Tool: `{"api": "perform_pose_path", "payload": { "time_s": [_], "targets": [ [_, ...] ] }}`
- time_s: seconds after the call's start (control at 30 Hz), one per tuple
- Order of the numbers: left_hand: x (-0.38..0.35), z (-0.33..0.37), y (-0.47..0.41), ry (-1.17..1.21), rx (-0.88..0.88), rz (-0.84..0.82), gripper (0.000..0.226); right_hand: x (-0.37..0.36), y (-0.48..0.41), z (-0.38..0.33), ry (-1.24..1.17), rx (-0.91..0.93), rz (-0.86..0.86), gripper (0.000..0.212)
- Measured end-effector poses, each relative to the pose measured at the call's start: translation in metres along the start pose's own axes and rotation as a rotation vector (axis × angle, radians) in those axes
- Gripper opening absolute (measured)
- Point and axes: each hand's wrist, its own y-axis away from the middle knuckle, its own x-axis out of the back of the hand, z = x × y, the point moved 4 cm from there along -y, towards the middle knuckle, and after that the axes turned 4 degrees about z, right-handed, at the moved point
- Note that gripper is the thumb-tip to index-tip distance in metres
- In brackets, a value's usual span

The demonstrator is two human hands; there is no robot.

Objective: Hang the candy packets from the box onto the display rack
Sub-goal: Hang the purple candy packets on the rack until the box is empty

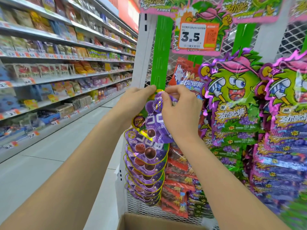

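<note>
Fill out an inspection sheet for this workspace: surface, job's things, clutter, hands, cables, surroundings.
Surface: white rack post beside a green strip; the strip's upper part is bare.
Job's things: purple packet held at the strip, above a column of hung packets; open box at the bottom edge, contents hidden.
Clutter: red packets, green-and-purple packets, price tag.
Hands: left hand and right hand both pinch the purple packet's top.
Cables: nothing seen.
Surroundings: stocked shelves along a tiled floor.
</note>
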Motion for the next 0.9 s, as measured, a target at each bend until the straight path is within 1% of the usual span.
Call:
{"api": "perform_pose_path", "payload": {
  "time_s": [0.17,0.3,0.43,0.57,0.63,0.73,0.77,0.83,0.87,0.9],
  "targets": [
    [0.001,-0.001,0.000,-0.053,0.012,-0.010,0.040,0.003,0.000,-0.001,0.026,0.004,0.011,0.009],
    [0.000,-0.005,0.001,-0.077,0.009,-0.070,0.041,0.006,0.001,-0.001,0.053,0.015,0.004,0.009],
    [0.000,-0.005,0.003,-0.050,0.003,-0.113,0.043,0.008,0.005,-0.006,0.101,0.045,-0.014,0.010],
    [-0.002,-0.007,0.005,0.005,0.010,-0.087,0.037,0.008,0.006,-0.007,0.106,0.045,-0.009,0.012],
    [0.001,-0.008,0.008,-0.012,-0.010,-0.079,0.034,0.007,0.009,-0.005,0.132,0.052,-0.019,0.012],
    [0.005,-0.014,0.009,-0.109,-0.134,-0.058,0.036,0.006,0.026,0.002,0.125,0.097,-0.062,0.009],
    [0.007,-0.018,0.008,-0.148,-0.196,-0.015,0.032,0.006,0.034,0.006,0.100,0.106,-0.082,0.011],
    [0.010,-0.025,0.009,-0.287,-0.345,0.089,0.015,0.009,0.050,0.017,0.079,0.095,-0.126,0.017],
    [0.011,-0.031,0.012,-0.390,-0.419,0.125,0.017,0.011,0.059,0.025,0.074,0.082,-0.141,0.019],
    [0.011,-0.038,0.016,-0.490,-0.489,0.148,0.026,0.015,0.067,0.032,0.065,0.076,-0.145,0.019]
  ]
}}
